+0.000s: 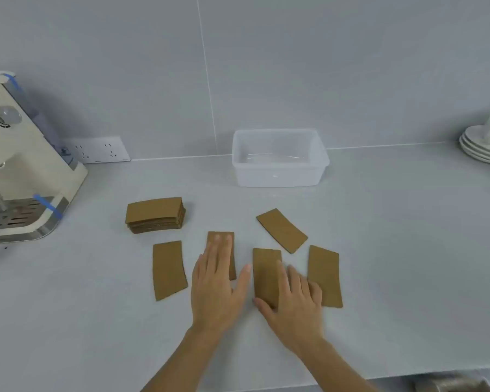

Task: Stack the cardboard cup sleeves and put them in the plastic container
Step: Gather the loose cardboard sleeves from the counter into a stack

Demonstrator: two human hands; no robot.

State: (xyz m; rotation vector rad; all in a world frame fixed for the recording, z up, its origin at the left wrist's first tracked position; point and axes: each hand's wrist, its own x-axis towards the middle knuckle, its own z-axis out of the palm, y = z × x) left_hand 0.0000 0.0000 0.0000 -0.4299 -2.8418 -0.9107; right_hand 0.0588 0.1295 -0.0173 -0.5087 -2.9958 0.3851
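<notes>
Several flat brown cardboard sleeves lie loose on the grey counter. A stack of sleeves (155, 214) sits at the left, behind a single sleeve (169, 269). My left hand (217, 284) lies flat, fingers spread, on the second sleeve (220, 236). My right hand (293, 304) rests flat on the middle sleeve (265, 267), its fingers reaching the edge of the right sleeve (326, 274). A tilted sleeve (281, 230) lies farther back. The clear plastic container (280, 176) stands empty against the wall, beyond the sleeves.
A cream coffee machine (20, 171) with a drip tray stands at the left. A wall socket (102, 150) sits behind it. Stacked white saucers with a cup (484, 142) are at the far right. The counter's front edge (408, 376) runs along the bottom right.
</notes>
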